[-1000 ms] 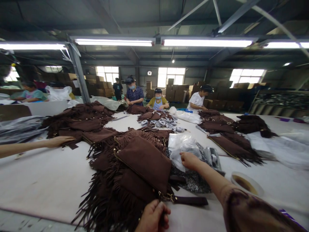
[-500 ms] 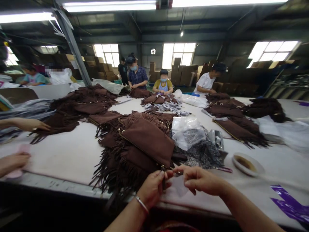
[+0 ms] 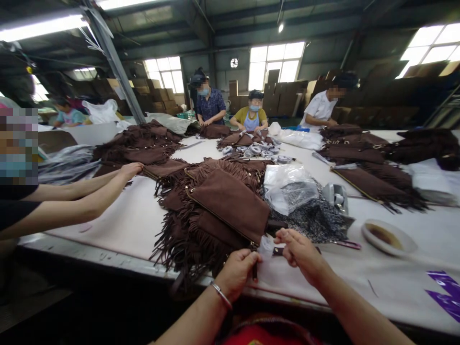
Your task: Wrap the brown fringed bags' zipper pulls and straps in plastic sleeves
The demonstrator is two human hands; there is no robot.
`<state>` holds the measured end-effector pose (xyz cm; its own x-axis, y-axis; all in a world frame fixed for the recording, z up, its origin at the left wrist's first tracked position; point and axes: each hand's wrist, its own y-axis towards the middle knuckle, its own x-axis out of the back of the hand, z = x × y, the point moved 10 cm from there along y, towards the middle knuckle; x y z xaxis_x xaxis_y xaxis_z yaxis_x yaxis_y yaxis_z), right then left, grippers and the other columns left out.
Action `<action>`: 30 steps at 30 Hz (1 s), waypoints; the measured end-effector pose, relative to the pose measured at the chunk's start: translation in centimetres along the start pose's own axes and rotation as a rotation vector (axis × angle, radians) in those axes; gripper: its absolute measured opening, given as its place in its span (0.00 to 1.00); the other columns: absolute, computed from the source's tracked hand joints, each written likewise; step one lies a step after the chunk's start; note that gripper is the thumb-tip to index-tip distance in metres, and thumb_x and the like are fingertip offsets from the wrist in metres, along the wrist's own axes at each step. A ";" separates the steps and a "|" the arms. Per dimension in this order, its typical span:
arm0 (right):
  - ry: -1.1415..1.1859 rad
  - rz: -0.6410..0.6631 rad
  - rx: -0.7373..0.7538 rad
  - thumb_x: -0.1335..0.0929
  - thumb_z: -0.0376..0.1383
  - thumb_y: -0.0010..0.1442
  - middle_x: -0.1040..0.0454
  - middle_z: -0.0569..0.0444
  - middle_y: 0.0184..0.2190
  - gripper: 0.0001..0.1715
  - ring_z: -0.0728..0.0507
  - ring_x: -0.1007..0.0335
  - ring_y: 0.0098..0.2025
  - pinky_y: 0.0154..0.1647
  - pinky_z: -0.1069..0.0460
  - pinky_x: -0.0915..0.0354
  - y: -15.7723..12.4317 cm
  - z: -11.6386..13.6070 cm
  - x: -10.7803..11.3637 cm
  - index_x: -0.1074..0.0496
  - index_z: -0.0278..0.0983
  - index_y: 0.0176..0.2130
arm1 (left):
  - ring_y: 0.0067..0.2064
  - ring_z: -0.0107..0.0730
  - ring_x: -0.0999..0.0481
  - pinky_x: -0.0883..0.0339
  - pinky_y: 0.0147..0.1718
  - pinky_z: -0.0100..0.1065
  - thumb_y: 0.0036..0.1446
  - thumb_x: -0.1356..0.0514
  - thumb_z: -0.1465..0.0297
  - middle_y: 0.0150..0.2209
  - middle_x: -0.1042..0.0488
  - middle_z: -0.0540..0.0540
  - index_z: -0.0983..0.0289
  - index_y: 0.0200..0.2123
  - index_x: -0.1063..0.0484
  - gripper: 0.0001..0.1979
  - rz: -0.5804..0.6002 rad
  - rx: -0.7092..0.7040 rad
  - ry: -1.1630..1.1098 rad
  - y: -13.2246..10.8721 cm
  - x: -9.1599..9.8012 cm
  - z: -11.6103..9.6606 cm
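Note:
A brown fringed bag [image 3: 230,206] lies on top of a heap of similar bags, its zipped edge towards me. At its near corner my left hand [image 3: 235,275] is closed, thumb and finger pinched on a narrow brown strap [image 3: 255,274] that hangs below them. My right hand [image 3: 300,251] is a short way to the right, fingers curled and tips pressed together; whatever they hold is too small to make out. A dark strap with a metal snap [image 3: 278,251] shows beside and behind its fingers. Between my hands is a small clear plastic bag [image 3: 266,248].
Right of the heap are a speckled cloth [image 3: 305,213] under clear plastic, a tape dispenser [image 3: 337,197] and a round dish [image 3: 406,242] with brown contents. A co-worker's arms [image 3: 97,194] reach in from the left. More brown bags [image 3: 373,177] lie at right; co-workers stand across the table.
My right hand has drawn away from my left, opening a gap where the clear plastic shows. The co-worker at left has reached forward to the bags. My view has shifted left and down.

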<state>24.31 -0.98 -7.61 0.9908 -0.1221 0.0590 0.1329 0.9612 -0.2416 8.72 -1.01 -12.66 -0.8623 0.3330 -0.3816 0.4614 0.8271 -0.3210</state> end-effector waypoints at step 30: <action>-0.396 0.141 -0.024 0.31 0.42 0.50 0.28 0.55 0.21 0.13 0.45 0.36 0.27 0.30 0.53 0.42 -5.5 -2.5 -2.6 0.25 0.35 0.22 | 0.22 0.21 0.44 0.54 0.21 0.28 0.47 0.36 0.51 0.20 0.37 0.47 0.69 0.34 0.23 0.24 -0.035 -0.081 0.182 -0.4 -1.5 -4.5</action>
<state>21.08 -6.62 -8.86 0.9129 0.1195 0.3904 0.0018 0.9550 -0.2965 8.86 0.17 -8.06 -0.9044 0.3735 -0.2063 0.4185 0.8710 -0.2573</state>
